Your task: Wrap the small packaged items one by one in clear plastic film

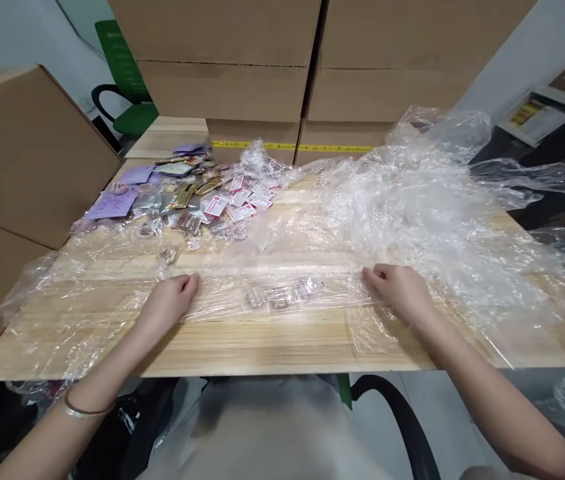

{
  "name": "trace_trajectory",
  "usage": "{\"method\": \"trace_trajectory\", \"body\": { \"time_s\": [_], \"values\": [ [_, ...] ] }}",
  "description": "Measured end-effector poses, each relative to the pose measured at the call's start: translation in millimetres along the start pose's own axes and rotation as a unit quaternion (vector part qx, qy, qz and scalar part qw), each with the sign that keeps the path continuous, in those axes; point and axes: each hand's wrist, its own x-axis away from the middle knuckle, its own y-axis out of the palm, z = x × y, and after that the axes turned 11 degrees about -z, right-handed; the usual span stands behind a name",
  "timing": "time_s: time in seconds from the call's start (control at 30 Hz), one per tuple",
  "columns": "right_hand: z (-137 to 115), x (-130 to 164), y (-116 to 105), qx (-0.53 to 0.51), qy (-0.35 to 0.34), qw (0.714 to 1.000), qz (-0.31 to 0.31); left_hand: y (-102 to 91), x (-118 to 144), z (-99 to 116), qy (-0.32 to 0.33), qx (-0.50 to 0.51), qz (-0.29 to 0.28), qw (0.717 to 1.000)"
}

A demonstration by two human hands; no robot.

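My left hand (168, 301) and my right hand (398, 288) rest on a clear plastic sheet (272, 263) spread over a light wooden table (262, 347). Each hand pinches a fold of the sheet, and the film runs stretched between them. Under that stretch lies a small cluster of silvery packets (282, 295). A heap of small packets (187, 190), purple, gold, silver and white with red labels, lies at the back left of the table. I wear a bracelet on my left wrist.
Crumpled clear plastic (427, 180) is piled on the right half of the table and hangs over its right edge. Stacked cardboard boxes (312, 60) stand behind the table and another box (22, 160) at the left. A green chair (127, 93) is behind.
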Motion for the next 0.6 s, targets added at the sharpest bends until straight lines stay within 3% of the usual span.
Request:
{"method": "trace_trajectory", "body": {
  "time_s": [0.07,0.13,0.17,0.2,0.23,0.27,0.33,0.43,0.6],
  "values": [
    [-3.1,7.1,-0.9,0.061,0.024,0.998,0.015,1.4,5.9,1.0,-0.001,-0.114,0.06,0.992],
    [-4.3,17.5,-4.9,0.115,0.002,0.987,0.11,2.4,11.6,-2.0,0.045,-0.167,0.196,0.965],
    [-4.3,23.5,-7.3,0.13,-0.047,0.978,0.156,2.7,14.2,-4.4,0.116,-0.171,0.245,0.947],
    [-4.7,29.5,-9.2,0.136,-0.118,0.967,0.178,2.9,16.6,-6.7,0.217,-0.168,0.259,0.926],
    [-5.9,35.2,-10.0,0.132,-0.203,0.955,0.169,3.2,18.5,-8.2,0.328,-0.163,0.233,0.901],
    [-8.4,40.1,-9.2,0.121,-0.288,0.941,0.128,3.8,19.7,-8.2,0.426,-0.159,0.172,0.874],
    [-17.9,45.8,-2.2,0.096,-0.406,0.909,0.019,5.9,18.7,-3.7,0.517,-0.157,0.024,0.841],
    [-36.2,42.7,16.3,0.078,-0.457,0.885,-0.036,8.5,6.7,5.9,0.46,-0.151,-0.093,0.87],
    [-35.0,26.4,22.0,0.047,-0.412,0.91,-0.021,-5.7,-22.0,-8.3,0.378,-0.088,-0.141,0.911]
  ]
}}
